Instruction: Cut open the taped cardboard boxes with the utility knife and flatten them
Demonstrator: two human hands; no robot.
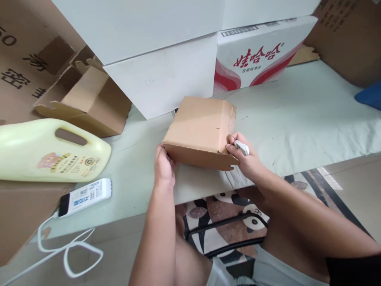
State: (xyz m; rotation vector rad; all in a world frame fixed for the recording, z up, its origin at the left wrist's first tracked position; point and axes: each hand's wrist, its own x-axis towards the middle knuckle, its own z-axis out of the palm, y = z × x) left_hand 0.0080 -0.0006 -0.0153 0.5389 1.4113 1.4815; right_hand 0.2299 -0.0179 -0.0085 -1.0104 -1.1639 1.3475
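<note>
A brown cardboard box (198, 122) rests tilted at the front of the covered surface, between my hands. My left hand (164, 167) is closed on its near left corner, with the thumb side against the cardboard and some fingers hidden beneath. At the near right corner, my right hand (242, 153) pinches the edge by a creased, slightly torn flap. Tucked in that same hand is a small white tool (241, 147) that looks like a utility knife; its blade is not visible. The inside of the box cannot be seen.
White cartons (166, 75) and a red-and-white water carton (253, 59) stand behind. To the left are an opened cardboard box (89, 93), a pale yellow jug (26, 149) and a white power strip (89, 196) with its cable. A blue object (369, 95) lies far right.
</note>
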